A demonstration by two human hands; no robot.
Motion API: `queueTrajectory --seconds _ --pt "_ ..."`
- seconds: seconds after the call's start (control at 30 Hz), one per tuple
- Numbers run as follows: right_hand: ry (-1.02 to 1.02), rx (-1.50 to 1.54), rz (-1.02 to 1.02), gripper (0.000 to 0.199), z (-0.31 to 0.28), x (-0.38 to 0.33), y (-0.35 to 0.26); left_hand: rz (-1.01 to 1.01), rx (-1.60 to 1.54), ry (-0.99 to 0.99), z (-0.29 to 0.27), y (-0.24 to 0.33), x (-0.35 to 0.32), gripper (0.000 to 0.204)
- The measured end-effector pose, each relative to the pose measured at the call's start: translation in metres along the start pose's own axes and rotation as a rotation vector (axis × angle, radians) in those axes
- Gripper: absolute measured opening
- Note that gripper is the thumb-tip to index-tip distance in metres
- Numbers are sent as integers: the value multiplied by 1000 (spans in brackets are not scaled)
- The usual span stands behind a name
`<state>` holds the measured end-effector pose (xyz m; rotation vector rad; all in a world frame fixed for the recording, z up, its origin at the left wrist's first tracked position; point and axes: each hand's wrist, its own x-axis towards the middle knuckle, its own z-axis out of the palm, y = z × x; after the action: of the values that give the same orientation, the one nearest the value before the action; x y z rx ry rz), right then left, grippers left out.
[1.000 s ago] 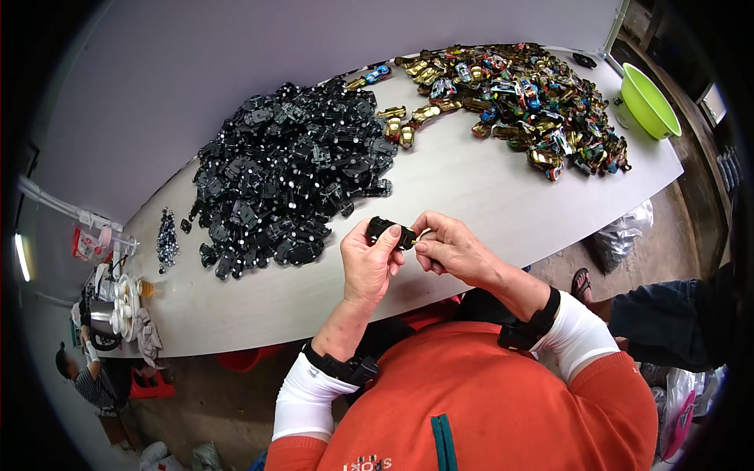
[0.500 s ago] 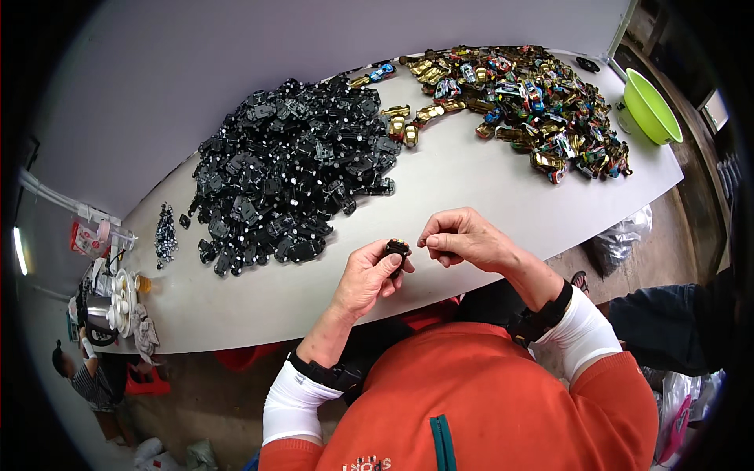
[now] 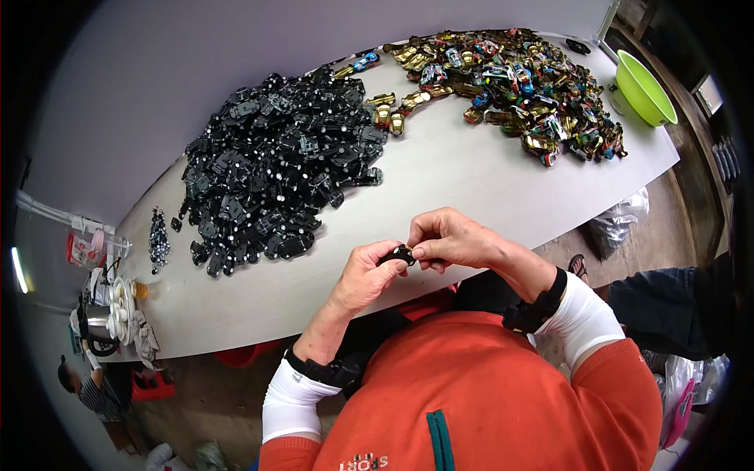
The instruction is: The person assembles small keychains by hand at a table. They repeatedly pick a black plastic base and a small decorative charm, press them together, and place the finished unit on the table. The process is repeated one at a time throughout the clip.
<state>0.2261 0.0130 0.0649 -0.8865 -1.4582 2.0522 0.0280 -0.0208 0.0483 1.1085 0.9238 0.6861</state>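
Observation:
My left hand [image 3: 363, 279] grips a small black toy car chassis [image 3: 399, 253] between thumb and fingers, low above the front part of the table. My right hand [image 3: 455, 239] is closed in a pinch, with its thumb and fingertips against the right end of that chassis. Whatever the right fingertips may hold is too small to make out. Beyond the hands and to the left lies a big heap of black toy car chassis [image 3: 275, 173]. Farther back on the right is a heap of gold and coloured toy car bodies [image 3: 510, 86].
Small wheel-like parts [image 3: 159, 239] form a little pile on the left. A lime-green bowl [image 3: 646, 88] stands at the table's right end. Cups and a tray [image 3: 122, 306] sit at the left end of the table [image 3: 440, 177]. Another person [image 3: 98, 388] is at the far left.
My right hand has moved left and met the chassis in my left hand. The chassis is now tilted nearer to level. The whole view has shifted slightly.

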Motion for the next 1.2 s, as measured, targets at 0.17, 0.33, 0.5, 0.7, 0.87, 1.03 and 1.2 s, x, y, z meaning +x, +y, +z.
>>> queueTrajectory --seconds 0.17,0.33,0.5,0.7,0.87,1.03,1.2 --pt "159 -577 -224 5 2 4 9 13 13 115 15 0 -1 11" --pt "26 2 87 9 -5 -2 0 -80 -213 73 10 2 -1 10" --pt "21 55 97 9 -8 -3 8 -99 -232 60 9 -2 -2 10" --pt "73 -116 31 5 -3 2 18 -77 -173 91 16 -3 -4 9" --pt "42 -103 -27 8 1 -5 23 -27 86 119 21 -7 -12 6" --pt "325 -86 -15 8 -39 -35 7 -35 614 -189 23 -55 -55 19" --pt "936 -756 -155 7 -124 -72 10 -537 -558 84 -14 -212 -9 21"
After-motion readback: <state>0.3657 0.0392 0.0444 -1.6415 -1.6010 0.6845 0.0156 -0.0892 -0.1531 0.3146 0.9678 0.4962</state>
